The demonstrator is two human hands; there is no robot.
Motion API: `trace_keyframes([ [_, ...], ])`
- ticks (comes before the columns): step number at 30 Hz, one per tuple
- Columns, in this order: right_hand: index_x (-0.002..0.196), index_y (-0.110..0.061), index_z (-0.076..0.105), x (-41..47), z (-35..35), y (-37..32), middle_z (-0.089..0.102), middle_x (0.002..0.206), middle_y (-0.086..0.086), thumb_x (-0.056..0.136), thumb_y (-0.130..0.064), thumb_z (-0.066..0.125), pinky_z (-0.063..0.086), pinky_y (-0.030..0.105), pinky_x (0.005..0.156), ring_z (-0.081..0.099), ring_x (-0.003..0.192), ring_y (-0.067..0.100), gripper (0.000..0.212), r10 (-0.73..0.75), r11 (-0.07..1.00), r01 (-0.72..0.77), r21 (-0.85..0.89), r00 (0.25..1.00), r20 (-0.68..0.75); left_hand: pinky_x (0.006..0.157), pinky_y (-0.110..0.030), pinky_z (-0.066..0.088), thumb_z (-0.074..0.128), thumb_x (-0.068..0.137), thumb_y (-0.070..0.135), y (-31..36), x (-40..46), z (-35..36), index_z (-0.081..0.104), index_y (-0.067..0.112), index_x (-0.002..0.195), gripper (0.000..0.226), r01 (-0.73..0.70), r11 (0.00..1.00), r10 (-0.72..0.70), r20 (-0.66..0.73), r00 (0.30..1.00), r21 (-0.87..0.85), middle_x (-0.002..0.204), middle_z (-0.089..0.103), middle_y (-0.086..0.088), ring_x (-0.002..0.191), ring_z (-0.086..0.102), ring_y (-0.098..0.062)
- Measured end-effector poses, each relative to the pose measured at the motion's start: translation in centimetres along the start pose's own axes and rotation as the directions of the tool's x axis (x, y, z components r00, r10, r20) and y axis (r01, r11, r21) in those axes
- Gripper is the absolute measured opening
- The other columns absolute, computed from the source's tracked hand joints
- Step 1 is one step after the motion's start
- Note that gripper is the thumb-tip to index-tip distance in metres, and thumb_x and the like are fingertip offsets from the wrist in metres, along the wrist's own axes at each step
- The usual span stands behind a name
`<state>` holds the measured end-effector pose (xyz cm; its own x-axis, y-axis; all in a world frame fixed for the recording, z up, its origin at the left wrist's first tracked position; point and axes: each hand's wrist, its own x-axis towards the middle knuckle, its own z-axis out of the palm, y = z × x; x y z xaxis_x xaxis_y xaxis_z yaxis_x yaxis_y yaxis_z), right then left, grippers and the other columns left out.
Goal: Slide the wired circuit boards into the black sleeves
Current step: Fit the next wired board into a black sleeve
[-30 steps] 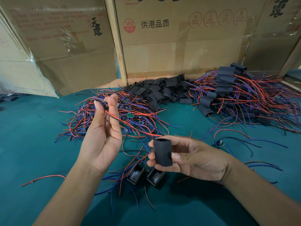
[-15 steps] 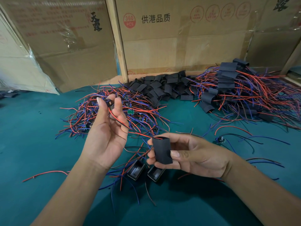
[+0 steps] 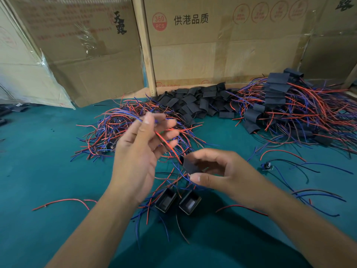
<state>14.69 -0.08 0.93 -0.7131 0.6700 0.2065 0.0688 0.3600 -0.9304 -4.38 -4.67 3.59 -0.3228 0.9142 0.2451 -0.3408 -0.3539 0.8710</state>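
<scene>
My right hand (image 3: 222, 171) pinches a black sleeve (image 3: 190, 165) between thumb and fingers, low over the green table (image 3: 38, 171). My left hand (image 3: 141, 151) is raised just to its left, blurred, fingers spread. The red and black wires of a wired circuit board (image 3: 164, 141) run between its fingers down toward the sleeve's mouth. The board itself is hidden. Behind the left hand lies a pile of wired boards (image 3: 116, 128). Empty sleeves (image 3: 197, 103) are heaped at the back centre.
Sleeved boards with red and blue wires (image 3: 286, 107) are piled at the back right. Two small black housings (image 3: 166, 200) (image 3: 190, 203) lie below my hands. A loose board (image 3: 267, 166) and stray wires lie to the right. Cardboard boxes (image 3: 212, 55) wall off the back.
My left hand has come down and right toward the sleeve and its fingers have spread. My right hand has tilted the sleeve so that its mouth faces the left hand.
</scene>
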Motion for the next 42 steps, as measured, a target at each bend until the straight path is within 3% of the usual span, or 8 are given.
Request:
trace_keyframes([
  [3, 0.115, -0.021, 0.064, 0.1, 0.6, 0.0, 0.070, 0.106, -0.011, 0.087, -0.019, 0.073, 0.050, 0.026, 0.091, 0.065, 0.098, 0.005, 0.029, -0.082, 0.981, 0.056, -0.186, 0.987, -0.137, 0.085, -0.032, 0.057, 0.057, 0.090, 0.033, -1.2, -0.9, 0.9, 0.072, 0.012, 0.104, 0.029, 0.059, 0.992, -0.065, 0.047, 0.997, 0.107, 0.117, 0.072, -0.013, 0.101, 0.068, -0.022],
  [6, 0.116, -0.023, 0.064, 0.1, 0.5, -0.1, 0.068, 0.106, -0.014, 0.084, -0.026, 0.072, 0.046, 0.013, 0.087, 0.062, 0.097, -0.001, 0.033, -0.210, 0.924, 0.087, -0.372, 0.929, -0.303, 0.082, -0.031, 0.056, 0.060, 0.086, 0.031, -1.9, -1.3, 1.5, 0.075, 0.008, 0.101, 0.031, 0.105, 0.981, -0.110, 0.017, 0.994, 0.162, 0.116, 0.073, -0.009, 0.100, 0.063, -0.021],
  [9, 0.121, -0.017, 0.063, 0.1, 0.3, -0.2, 0.064, 0.107, -0.011, 0.085, -0.028, 0.069, 0.040, 0.008, 0.088, 0.057, 0.098, -0.003, 0.039, -0.300, 0.848, 0.099, -0.520, 0.899, -0.318, 0.091, -0.039, 0.055, 0.061, 0.087, 0.031, -2.3, -1.4, 1.6, 0.078, 0.012, 0.091, 0.026, 0.130, 0.974, -0.136, 0.015, 0.991, 0.187, 0.120, 0.072, -0.004, 0.110, 0.063, -0.025],
  [11, 0.122, -0.015, 0.062, 0.1, 0.4, -0.1, 0.062, 0.107, -0.011, 0.084, -0.025, 0.070, 0.036, 0.005, 0.088, 0.054, 0.098, -0.003, 0.040, -0.329, 0.818, 0.107, -0.565, 0.893, -0.307, 0.101, -0.048, 0.050, 0.060, 0.086, 0.035, -2.4, -1.5, 1.6, 0.079, 0.016, 0.100, 0.030, 0.154, 0.969, -0.166, 0.051, 0.985, 0.192, 0.123, 0.071, -0.007, 0.122, 0.061, -0.031],
  [14, 0.125, -0.017, 0.061, 0.0, 0.4, 0.0, 0.061, 0.111, -0.010, 0.085, -0.023, 0.070, 0.039, 0.010, 0.089, 0.053, 0.100, -0.002, 0.041, -0.344, 0.797, 0.102, -0.596, 0.887, -0.309, 0.104, -0.047, 0.048, 0.057, 0.088, 0.039, -2.5, -1.4, 1.4, 0.071, 0.020, 0.124, 0.043, 0.166, 0.965, -0.192, 0.116, 0.974, 0.205, 0.123, 0.071, -0.011, 0.125, 0.059, -0.029],
  [20, 0.129, -0.017, 0.058, -0.2, 0.7, 0.1, 0.060, 0.118, -0.005, 0.091, -0.032, 0.061, 0.053, 0.041, 0.076, 0.060, 0.101, 0.014, 0.041, -0.387, 0.722, 0.063, -0.689, 0.863, -0.326, 0.103, -0.039, 0.048, 0.053, 0.094, 0.041, -2.9, -1.5, 1.3, 0.069, 0.021, 0.125, 0.041, 0.226, 0.969, -0.239, 0.155, 0.959, 0.094, 0.128, 0.068, -0.011, 0.121, 0.060, -0.023],
  [29, 0.125, -0.013, 0.061, -0.2, 0.8, 0.1, 0.063, 0.115, -0.001, 0.091, -0.033, 0.060, 0.054, 0.041, 0.067, 0.062, 0.095, 0.019, 0.039, -0.401, 0.678, 0.052, -0.733, 0.862, -0.309, 0.097, -0.038, 0.043, 0.052, 0.090, 0.050, -3.5, -1.3, 1.4, 0.063, 0.021, 0.130, 0.051, 0.295, 0.955, -0.284, 0.204, 0.937, -0.023, 0.133, 0.065, -0.009, 0.109, 0.064, -0.015],
  [42, 0.125, -0.012, 0.061, -0.1, 0.9, 0.0, 0.063, 0.113, 0.000, 0.092, -0.036, 0.052, 0.055, 0.039, 0.063, 0.063, 0.094, 0.020, 0.041, -0.463, 0.662, 0.073, -0.746, 0.823, -0.330, 0.098, -0.037, 0.045, 0.053, 0.093, 0.050, -3.7, -1.3, 1.3, 0.068, 0.019, 0.125, 0.048, 0.272, 0.961, -0.276, 0.196, 0.941, 0.046, 0.131, 0.066, -0.011, 0.113, 0.061, -0.016],
])
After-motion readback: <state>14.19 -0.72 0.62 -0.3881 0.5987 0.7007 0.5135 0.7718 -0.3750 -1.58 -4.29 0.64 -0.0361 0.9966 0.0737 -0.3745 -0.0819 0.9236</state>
